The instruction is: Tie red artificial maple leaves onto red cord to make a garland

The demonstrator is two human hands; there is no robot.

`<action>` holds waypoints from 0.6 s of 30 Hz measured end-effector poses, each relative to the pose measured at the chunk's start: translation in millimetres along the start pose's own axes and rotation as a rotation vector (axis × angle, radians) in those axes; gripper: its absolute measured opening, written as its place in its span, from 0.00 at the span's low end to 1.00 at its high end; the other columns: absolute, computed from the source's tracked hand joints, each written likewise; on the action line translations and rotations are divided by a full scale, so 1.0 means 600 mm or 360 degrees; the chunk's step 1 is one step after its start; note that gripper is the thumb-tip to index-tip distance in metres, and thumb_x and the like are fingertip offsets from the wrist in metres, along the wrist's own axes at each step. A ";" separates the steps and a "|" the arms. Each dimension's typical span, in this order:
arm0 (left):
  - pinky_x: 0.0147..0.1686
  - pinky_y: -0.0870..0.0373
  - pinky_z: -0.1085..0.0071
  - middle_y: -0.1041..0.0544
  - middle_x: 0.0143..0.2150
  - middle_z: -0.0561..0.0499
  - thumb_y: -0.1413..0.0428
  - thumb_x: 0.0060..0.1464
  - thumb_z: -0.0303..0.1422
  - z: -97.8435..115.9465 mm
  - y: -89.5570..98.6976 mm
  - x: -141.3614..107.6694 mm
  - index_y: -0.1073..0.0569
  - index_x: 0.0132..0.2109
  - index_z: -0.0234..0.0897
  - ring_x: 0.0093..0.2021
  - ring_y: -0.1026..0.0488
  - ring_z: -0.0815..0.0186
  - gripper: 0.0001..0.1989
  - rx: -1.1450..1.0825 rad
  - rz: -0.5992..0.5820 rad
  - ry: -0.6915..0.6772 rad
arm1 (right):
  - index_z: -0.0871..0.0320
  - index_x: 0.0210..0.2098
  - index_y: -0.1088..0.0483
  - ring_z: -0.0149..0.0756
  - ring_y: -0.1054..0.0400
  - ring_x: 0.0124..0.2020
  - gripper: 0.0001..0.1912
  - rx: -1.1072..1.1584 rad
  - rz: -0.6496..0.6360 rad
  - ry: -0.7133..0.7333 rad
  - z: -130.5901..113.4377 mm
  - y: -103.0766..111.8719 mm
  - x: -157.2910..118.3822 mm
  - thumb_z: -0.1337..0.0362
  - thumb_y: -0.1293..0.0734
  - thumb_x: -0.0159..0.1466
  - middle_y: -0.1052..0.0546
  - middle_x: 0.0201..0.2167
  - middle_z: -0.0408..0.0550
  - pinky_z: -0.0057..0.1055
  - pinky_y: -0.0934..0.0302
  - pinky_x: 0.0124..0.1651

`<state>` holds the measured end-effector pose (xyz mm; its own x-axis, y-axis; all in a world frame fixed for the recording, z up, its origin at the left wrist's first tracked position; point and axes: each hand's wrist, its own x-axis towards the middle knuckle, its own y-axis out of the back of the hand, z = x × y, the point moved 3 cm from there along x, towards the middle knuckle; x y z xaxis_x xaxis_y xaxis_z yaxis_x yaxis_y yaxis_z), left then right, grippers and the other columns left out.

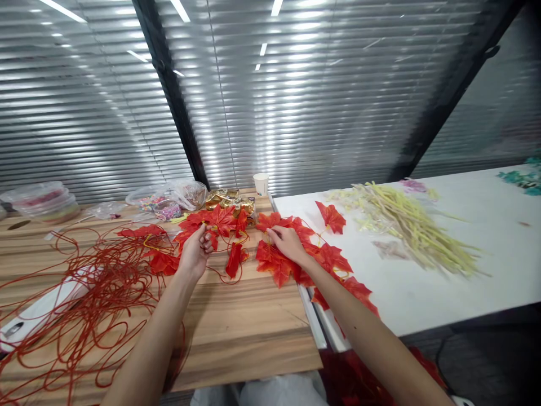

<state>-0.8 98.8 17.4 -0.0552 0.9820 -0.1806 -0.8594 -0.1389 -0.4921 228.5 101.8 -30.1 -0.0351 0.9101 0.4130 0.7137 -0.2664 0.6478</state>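
A garland of red artificial maple leaves (329, 258) runs across the wooden table and over onto the white table, with its lower part hanging off the edge. My left hand (198, 249) is closed, thumb and forefinger pinched at a leaf stem on the left part of the garland. To the right, my right hand (288, 243) is closed on the garland among the leaves; its fingertips are partly hidden. Between the hands, a folded red leaf (234, 260) lies on the wood beside a loop of red cord. A big tangle of red cord (114, 282) spreads left of my left arm.
A white elongated device (51, 304) lies under the cord. Clear plastic tubs (42, 202), bags of beads (169, 197), gold packets (230, 198) and a paper cup (261, 184) line the back. Yellow strips (416, 225) lie on the white table (435, 301).
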 end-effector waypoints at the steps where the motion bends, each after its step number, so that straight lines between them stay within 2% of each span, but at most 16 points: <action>1: 0.10 0.52 0.82 0.43 0.16 0.59 0.51 0.54 0.29 0.000 0.000 0.001 0.32 0.29 0.31 0.12 0.49 0.79 0.08 0.0000 -0.0001 0.0004 | 0.58 0.23 0.34 0.31 0.35 0.26 0.18 -0.0004 -0.0003 0.0000 0.000 0.000 0.000 0.56 0.46 0.63 0.27 0.23 0.45 0.24 0.48 0.29; 12: 0.11 0.52 0.81 0.42 0.16 0.59 0.50 0.52 0.29 -0.001 -0.002 -0.003 0.33 0.28 0.31 0.13 0.48 0.79 0.06 0.0051 -0.0022 0.0035 | 0.58 0.24 0.33 0.31 0.34 0.25 0.18 -0.0079 -0.0042 0.0028 -0.001 -0.001 0.000 0.57 0.46 0.63 0.28 0.22 0.45 0.24 0.48 0.30; 18: 0.12 0.51 0.81 0.41 0.16 0.59 0.47 0.47 0.32 -0.009 -0.009 -0.005 0.32 0.29 0.31 0.13 0.48 0.79 0.06 0.0177 0.0000 0.0040 | 0.58 0.24 0.33 0.32 0.34 0.26 0.16 -0.0108 -0.0060 0.0027 0.001 -0.002 -0.001 0.58 0.45 0.62 0.27 0.22 0.44 0.24 0.49 0.30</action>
<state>6.5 96.2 16.1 -0.0437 0.9783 -0.2026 -0.9104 -0.1225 -0.3951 227.8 101.7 -31.5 -0.0733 0.9146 0.3977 0.6624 -0.2534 0.7050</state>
